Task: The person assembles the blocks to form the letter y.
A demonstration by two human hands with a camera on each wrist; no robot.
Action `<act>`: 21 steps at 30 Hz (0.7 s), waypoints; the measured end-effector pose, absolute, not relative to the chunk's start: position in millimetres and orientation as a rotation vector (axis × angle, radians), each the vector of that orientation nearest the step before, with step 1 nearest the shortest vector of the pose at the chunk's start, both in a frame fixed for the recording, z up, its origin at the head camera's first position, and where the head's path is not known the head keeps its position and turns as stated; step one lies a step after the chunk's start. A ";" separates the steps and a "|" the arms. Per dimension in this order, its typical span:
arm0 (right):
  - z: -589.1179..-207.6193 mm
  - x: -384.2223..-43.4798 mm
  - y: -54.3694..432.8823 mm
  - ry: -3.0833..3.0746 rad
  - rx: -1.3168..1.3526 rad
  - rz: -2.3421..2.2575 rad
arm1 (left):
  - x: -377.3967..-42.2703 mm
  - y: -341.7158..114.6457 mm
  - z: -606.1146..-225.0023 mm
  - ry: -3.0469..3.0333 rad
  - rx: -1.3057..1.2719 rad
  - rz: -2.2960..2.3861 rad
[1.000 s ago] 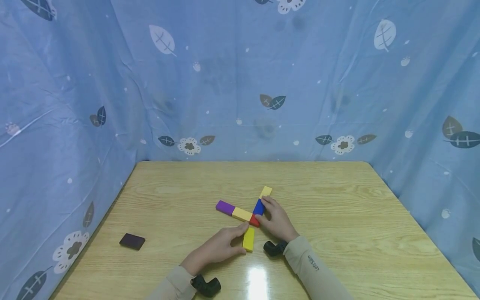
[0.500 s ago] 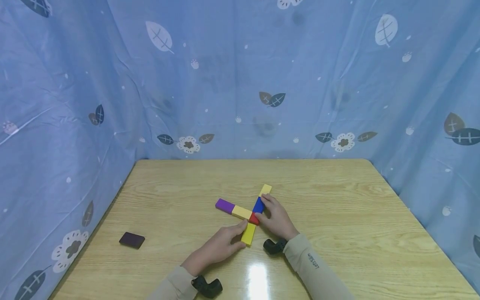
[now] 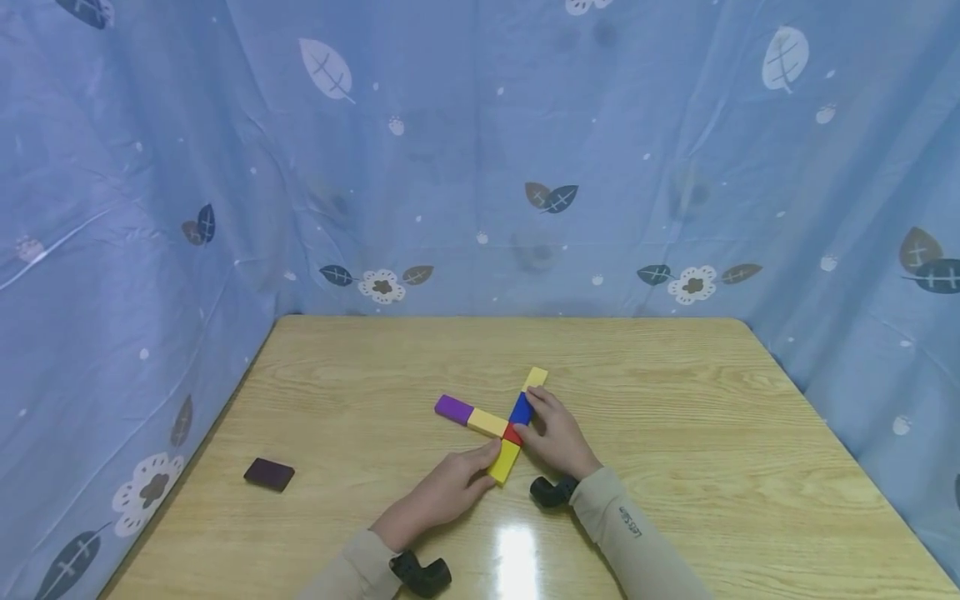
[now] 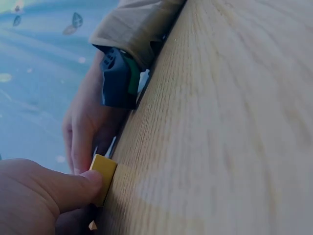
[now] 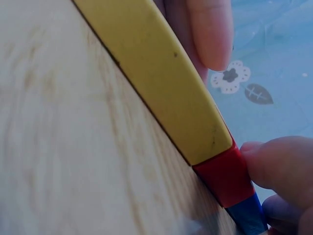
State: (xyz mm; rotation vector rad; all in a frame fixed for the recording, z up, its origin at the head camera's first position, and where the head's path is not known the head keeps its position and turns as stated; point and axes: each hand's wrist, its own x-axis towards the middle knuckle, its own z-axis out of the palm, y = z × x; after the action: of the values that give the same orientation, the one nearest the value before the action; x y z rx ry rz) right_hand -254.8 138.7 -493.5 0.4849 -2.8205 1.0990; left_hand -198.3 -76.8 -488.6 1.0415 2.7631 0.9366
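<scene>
My left hand (image 3: 438, 493) grips the bright yellow block (image 3: 505, 463) between thumb and fingers; the left wrist view shows the thumb against this yellow block (image 4: 103, 176). Its far end meets a small red block (image 3: 513, 434); in the right wrist view the yellow and red block (image 5: 225, 176) touch end to end. My right hand (image 3: 561, 437) holds the blue block (image 3: 520, 408), its thumb touching the red one and its forefinger by the blue block's far end. A pale yellow block (image 3: 535, 379) continues the row beyond. Another pale yellow block (image 3: 487, 422) and a purple block (image 3: 453, 409) branch left.
A dark block (image 3: 269, 474) lies alone on the left of the wooden table (image 3: 712, 433). Blue patterned curtains (image 3: 480, 133) enclose the back and sides. Each wrist carries a black camera mount, the right mount (image 3: 551, 492) sitting close to the tabletop.
My left hand has slid the bright yellow block away from me and turned it, closing its gap to the red block. The right hand has stayed in place; the head view has shifted slightly.
</scene>
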 end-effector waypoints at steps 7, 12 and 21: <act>-493.4 -255.1 139.3 -2.823 0.490 1.082 | -198.1 -76.4 -488.0 2.790 1.050 0.933; -495.5 -254.2 139.1 -2.795 0.502 1.103 | -198.7 -77.8 -490.3 2.781 1.025 0.923; -499.7 -249.1 140.3 -2.712 0.583 1.079 | -194.3 -83.0 -491.1 2.734 0.955 1.017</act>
State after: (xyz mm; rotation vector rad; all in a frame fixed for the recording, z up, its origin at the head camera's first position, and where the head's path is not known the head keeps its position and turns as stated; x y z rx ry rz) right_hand -249.1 140.3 -499.7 0.5828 -2.7121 1.0787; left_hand -194.3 -83.0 -491.1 0.9547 2.7336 1.0168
